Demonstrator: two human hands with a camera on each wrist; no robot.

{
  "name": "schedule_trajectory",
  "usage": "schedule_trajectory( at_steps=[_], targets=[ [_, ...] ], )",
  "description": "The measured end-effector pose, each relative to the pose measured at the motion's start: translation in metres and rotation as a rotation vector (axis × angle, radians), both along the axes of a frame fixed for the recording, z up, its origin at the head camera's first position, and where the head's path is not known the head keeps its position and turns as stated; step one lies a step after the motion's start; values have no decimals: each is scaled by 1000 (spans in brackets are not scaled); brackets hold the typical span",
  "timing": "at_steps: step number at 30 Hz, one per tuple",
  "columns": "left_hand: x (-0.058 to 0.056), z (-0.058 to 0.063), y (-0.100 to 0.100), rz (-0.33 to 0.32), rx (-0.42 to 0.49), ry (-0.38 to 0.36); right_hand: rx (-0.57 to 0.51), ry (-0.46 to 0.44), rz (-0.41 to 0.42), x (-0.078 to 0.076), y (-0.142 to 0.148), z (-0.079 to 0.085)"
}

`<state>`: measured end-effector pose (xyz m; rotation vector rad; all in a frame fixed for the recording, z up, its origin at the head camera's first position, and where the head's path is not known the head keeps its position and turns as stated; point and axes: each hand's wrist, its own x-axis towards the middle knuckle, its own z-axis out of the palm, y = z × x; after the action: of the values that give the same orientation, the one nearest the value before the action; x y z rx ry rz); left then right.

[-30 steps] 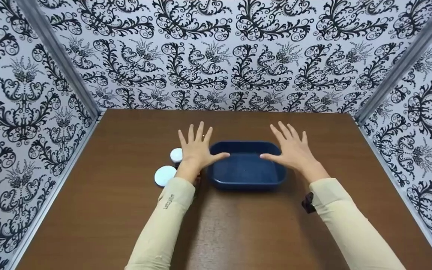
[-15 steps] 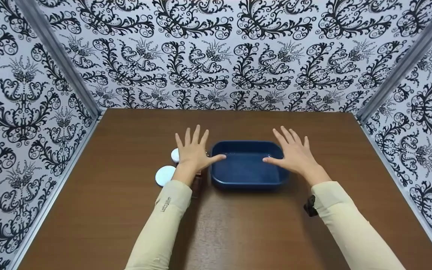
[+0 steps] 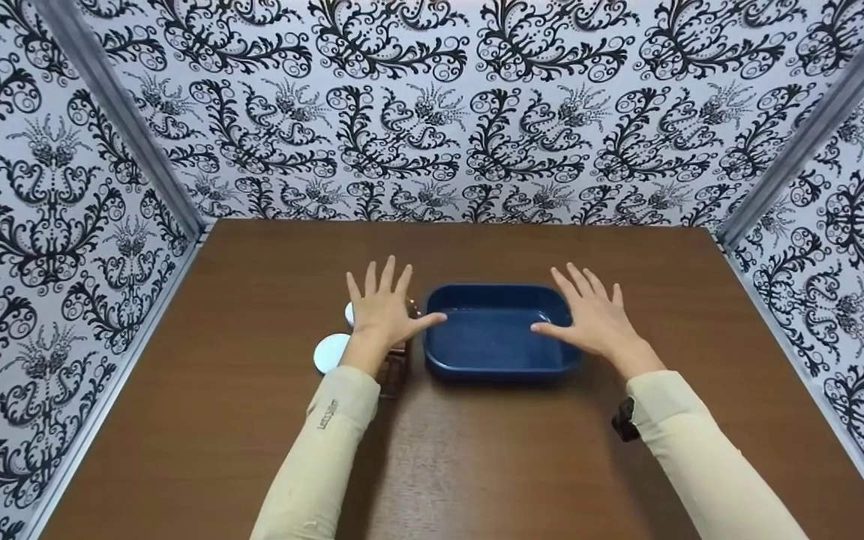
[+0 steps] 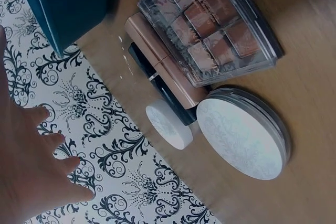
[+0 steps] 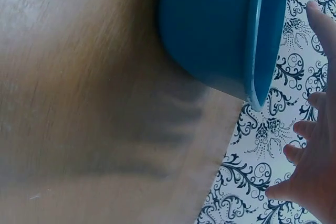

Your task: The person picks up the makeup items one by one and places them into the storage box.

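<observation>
Both hands hover with fingers spread, holding nothing. My left hand is over the makeup items, its thumb near the left rim of a dark blue basin. At the basin's right side is my right hand, thumb above its inside. The left wrist view shows a clear-lidded eyeshadow palette, a rose-gold tube, a slim black tube, a small white round container and a white-topped round compact. In the head view the left hand and forearm partly cover these items.
The items stand on a brown wooden table. Patterned black-and-white walls enclose it at the back and both sides, with grey metal posts in the corners. A dark object sits at the right wrist.
Both hands have drifted slightly toward me and apart, the left one leftward and the right one rightward. More of the palette shows beside the left wrist. Fingers stay spread.
</observation>
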<state>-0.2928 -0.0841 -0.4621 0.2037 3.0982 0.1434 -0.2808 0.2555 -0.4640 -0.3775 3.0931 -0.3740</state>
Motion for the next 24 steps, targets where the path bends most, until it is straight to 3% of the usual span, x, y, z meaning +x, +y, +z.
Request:
schedule_trajectory(
  at_steps=[24],
  targets=[
    [6,-14,-20,6,44,17,-6,-10,-26,3,-1,-24]
  ],
)
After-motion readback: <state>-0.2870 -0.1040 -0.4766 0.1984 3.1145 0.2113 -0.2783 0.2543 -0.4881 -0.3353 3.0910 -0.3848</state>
